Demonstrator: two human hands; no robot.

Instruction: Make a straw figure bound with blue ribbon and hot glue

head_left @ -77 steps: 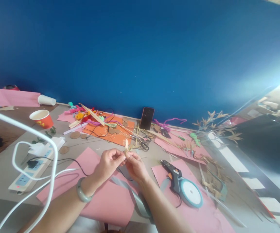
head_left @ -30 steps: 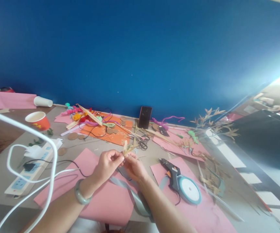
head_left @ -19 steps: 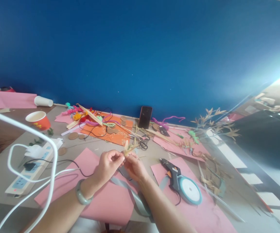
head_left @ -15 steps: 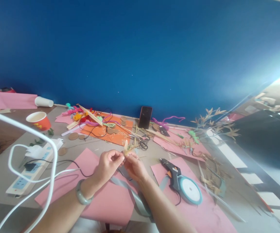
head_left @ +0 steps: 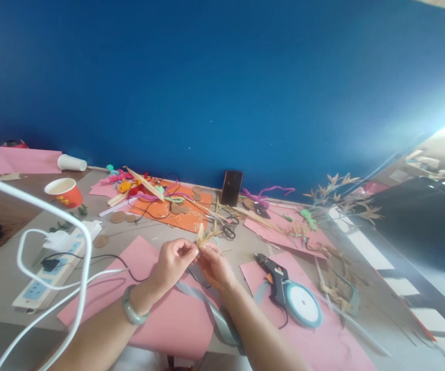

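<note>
My left hand (head_left: 176,258) and my right hand (head_left: 214,265) meet over the middle of the table, fingers pinched together. Between their fingertips is a small sprig of dried leaves (head_left: 201,236), its pale yellow blades pointing up and to the right. The fingers hide its lower end. Below the hands lie a pink paper sheet (head_left: 180,324) and a grey-green ribbon (head_left: 222,322), which passes partly behind my right forearm. Just beyond the sprig rests a pair of scissors with dark handles (head_left: 228,232).
To the right, a black glue gun (head_left: 278,275) lies by a ribbon spool (head_left: 303,304). A power strip (head_left: 58,268) with white cables stands left, near a red paper cup (head_left: 65,193). A phone (head_left: 231,188) leans at the wall. Dried stems (head_left: 338,278) lie far right.
The view has shifted very slightly. Both hands keep the same pinch on the sprig, and nothing else has visibly moved.
</note>
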